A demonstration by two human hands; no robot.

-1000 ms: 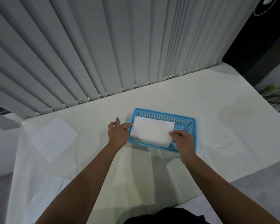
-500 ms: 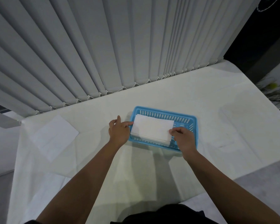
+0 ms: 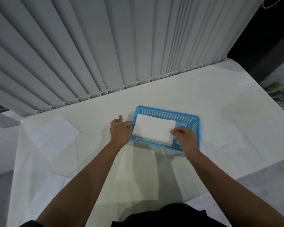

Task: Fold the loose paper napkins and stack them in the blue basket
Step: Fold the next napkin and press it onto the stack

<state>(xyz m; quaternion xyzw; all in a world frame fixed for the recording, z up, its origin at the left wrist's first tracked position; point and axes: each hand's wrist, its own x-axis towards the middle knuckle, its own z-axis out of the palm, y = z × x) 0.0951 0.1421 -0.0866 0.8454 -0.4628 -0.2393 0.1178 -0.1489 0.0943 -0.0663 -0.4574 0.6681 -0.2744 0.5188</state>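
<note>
A blue slotted basket [image 3: 193,119] sits on the white-covered table, right of centre. A stack of folded white napkins [image 3: 153,127] lies in its left part, the top one flat. My left hand [image 3: 120,130] rests at the basket's left side, its index finger touching the left edge of the stack. My right hand [image 3: 184,136] pinches the top napkin's near right corner between thumb and fingers. One loose, unfolded white napkin [image 3: 53,135] lies flat on the table at the far left.
Grey vertical blinds [image 3: 105,46] hang along the table's far edge. The table edge [image 3: 236,182] runs diagonally at the lower right, with grey floor beyond. A green plant [image 3: 279,90] stands off the table at the far right.
Both hands stay at the stack's two ends with hardly any shift; the right fingers have closed a little tighter on the top napkin's corner.
</note>
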